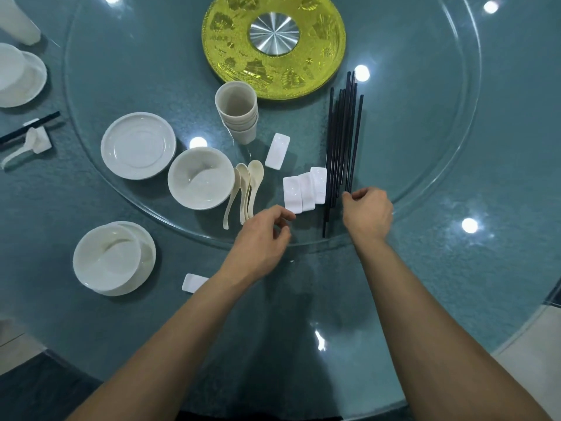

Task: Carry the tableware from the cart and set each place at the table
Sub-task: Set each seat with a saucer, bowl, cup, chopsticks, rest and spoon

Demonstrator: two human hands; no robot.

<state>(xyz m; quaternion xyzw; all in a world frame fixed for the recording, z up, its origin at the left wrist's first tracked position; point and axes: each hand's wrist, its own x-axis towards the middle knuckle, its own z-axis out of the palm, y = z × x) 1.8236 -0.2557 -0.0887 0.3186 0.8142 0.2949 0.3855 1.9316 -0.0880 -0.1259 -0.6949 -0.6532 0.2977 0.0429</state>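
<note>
A bundle of several dark chopsticks [341, 141] lies on the glass turntable [425, 183]. My right hand [368, 215] is at their near ends, its curled fingertips pinching the rightmost sticks. Three white chopstick rests [305, 189] lie side by side just left of the bundle, with another rest [277, 151] farther back. My left hand [262, 235] hovers at the near corner of those rests, thumb and forefinger loosely curled and apart, holding nothing. Three cream spoons [246, 189], a white bowl [200, 177], a saucer [138, 145] and stacked cups [238, 112] sit to the left.
A set place with bowl on saucer [112, 258] and a rest [194, 282] lies on the teal table [455, 268] near left. Another set place [21, 75] sits far left. A gold centre plate [273, 47] occupies the turntable's middle.
</note>
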